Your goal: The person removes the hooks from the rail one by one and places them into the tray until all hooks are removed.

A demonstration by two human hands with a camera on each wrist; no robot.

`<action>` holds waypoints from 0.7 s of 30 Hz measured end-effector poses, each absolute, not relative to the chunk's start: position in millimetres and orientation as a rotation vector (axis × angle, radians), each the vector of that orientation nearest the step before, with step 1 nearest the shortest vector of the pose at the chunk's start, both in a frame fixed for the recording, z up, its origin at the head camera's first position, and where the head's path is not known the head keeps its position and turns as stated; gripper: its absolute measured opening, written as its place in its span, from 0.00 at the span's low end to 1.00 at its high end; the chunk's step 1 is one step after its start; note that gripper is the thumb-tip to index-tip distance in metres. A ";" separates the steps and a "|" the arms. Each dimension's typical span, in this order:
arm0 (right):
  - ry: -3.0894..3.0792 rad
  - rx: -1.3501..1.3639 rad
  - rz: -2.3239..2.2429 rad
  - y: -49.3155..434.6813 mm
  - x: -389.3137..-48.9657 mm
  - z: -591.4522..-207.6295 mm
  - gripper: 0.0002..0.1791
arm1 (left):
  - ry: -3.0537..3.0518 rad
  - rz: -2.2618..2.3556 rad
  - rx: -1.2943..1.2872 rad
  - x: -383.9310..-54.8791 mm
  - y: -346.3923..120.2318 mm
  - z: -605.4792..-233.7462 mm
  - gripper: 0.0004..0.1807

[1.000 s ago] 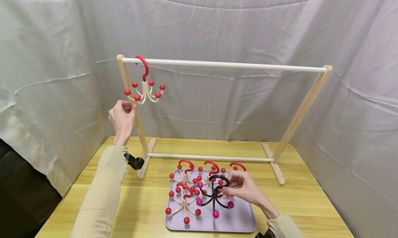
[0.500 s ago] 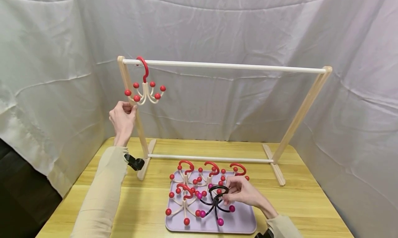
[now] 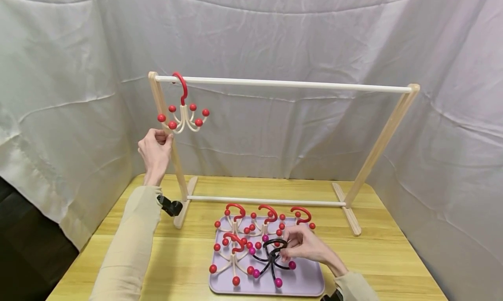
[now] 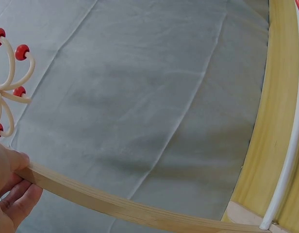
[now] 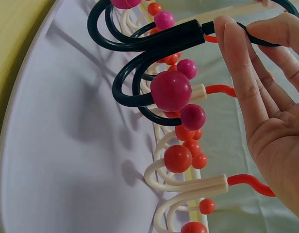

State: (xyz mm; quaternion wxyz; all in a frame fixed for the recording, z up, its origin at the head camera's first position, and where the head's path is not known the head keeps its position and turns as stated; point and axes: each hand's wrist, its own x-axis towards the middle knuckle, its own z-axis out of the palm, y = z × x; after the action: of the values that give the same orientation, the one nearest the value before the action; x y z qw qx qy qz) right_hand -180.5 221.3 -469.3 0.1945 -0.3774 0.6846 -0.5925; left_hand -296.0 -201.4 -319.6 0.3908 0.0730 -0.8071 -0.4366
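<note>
My left hand (image 3: pixel 155 154) grips the left wooden post (image 3: pixel 178 170) of a rack, thumb and fingers on either side of it in the left wrist view. My right hand (image 3: pixel 308 247) pinches the black hook of a multi-arm hanger (image 3: pixel 272 258) tipped with magenta balls. This hanger is upright over the front of a lilac tray (image 3: pixel 304 281); I cannot tell if it touches the tray. Several cream hangers (image 3: pixel 233 261) with red hooks and red balls stand on the tray, at its left and back. Another red-hooked hanger (image 3: pixel 183 113) hangs near the left end of the top bar (image 3: pixel 294 83).
A lower white bar (image 3: pixel 267 200) joins the rack's feet behind the tray. On the right stands the second wooden post (image 3: pixel 377 152). Grey cloth (image 3: pixel 251 39) encloses the wooden table (image 3: pixel 385 257) at the back and sides.
My right hand has lowered the black hanger toward the tray's front, and it is nearly still over the last half second. My left hand keeps its hold on the post.
</note>
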 end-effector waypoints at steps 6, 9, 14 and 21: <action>1.887 -1.075 -1.675 219.7 -181.8 -474.6 0.08 | -2.052 -1.107 0.179 -295.7 -201.3 -319.5 0.13; 1.868 -1.083 -1.685 218.7 -180.8 -475.6 0.08 | -2.052 -1.109 0.181 -295.6 -201.1 -319.5 0.13; 1.853 -1.084 -1.690 217.5 -178.5 -475.0 0.07 | -2.045 -1.108 0.178 -295.5 -201.1 -319.7 0.13; 1.845 -1.047 -1.703 216.7 -177.4 -475.8 0.09 | -2.043 -1.095 0.179 -295.8 -201.0 -319.5 0.13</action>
State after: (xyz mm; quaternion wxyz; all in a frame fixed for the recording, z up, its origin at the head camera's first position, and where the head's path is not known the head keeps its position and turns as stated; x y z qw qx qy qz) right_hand -177.4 216.7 -475.8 0.2091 -0.3763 0.6633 -0.6121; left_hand -295.8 -201.0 -319.5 0.3970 0.0706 -0.8065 -0.4324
